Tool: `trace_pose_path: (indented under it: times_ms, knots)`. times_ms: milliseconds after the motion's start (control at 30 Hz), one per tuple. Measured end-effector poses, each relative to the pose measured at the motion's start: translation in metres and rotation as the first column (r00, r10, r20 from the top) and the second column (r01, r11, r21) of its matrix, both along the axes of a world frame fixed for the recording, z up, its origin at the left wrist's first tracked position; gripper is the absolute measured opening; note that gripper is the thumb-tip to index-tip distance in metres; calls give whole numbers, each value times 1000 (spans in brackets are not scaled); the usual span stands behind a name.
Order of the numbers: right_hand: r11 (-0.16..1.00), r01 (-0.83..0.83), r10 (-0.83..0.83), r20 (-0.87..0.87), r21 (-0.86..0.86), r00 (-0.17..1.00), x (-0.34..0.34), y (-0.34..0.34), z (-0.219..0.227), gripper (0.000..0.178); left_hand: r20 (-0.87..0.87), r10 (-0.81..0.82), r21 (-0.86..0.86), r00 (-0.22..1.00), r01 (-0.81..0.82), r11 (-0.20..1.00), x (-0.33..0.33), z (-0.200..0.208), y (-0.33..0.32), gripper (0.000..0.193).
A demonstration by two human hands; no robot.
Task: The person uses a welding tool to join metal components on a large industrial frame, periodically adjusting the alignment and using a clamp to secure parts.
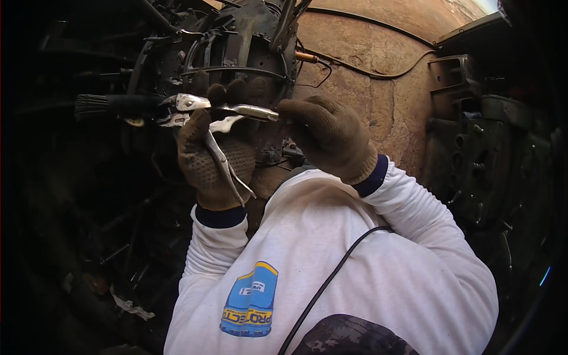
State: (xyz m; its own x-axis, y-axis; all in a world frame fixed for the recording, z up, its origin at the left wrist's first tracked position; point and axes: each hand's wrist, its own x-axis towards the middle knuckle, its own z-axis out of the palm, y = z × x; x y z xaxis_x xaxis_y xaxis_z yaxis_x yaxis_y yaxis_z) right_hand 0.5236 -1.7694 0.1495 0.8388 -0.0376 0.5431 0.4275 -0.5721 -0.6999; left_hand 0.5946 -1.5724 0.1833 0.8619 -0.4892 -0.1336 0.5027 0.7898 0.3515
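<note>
My left hand point(216, 157), in a brown knitted glove with a dotted palm, holds a pair of silver locking pliers point(251, 111). The pliers lie sideways, jaws to the left, with the handles spread apart. At the jaws is the dark end of a brush point(121, 106) with stiff bristles pointing left; whether the jaws grip it I cannot tell. My right hand point(334, 136), gloved alike, has its fingers bent together at the right end of the upper handle, where the adjusting screw sits. Its fingertips partly hide that end.
Beyond my hands stands a dark, greasy machine point(236, 50) with rods and curved bands. A black cable point(378, 76) runs over the worn brown floor point(378, 112). Dark metal castings point(479, 148) stand at the right. A crumpled scrap point(131, 305) lies in the shadow at lower left.
</note>
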Motion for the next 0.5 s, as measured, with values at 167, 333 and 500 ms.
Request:
trace_pose_path:
  times_ms: [167,333,500]
  knots:
    - [733,140,281,-484,666,829,1,6,1,21,35,13,-57,999,-11,998,-8,-7,-4,41]
    - [880,43,169,-395,474,903,0,15,-4,30,-14,14,-25,1000,-15,1000,-5,-9,3,44]
    - [946,-85,228,-457,312,860,-1,3,7,39,-6,-59,-184,998,57,981,-6,-2,-2,46]
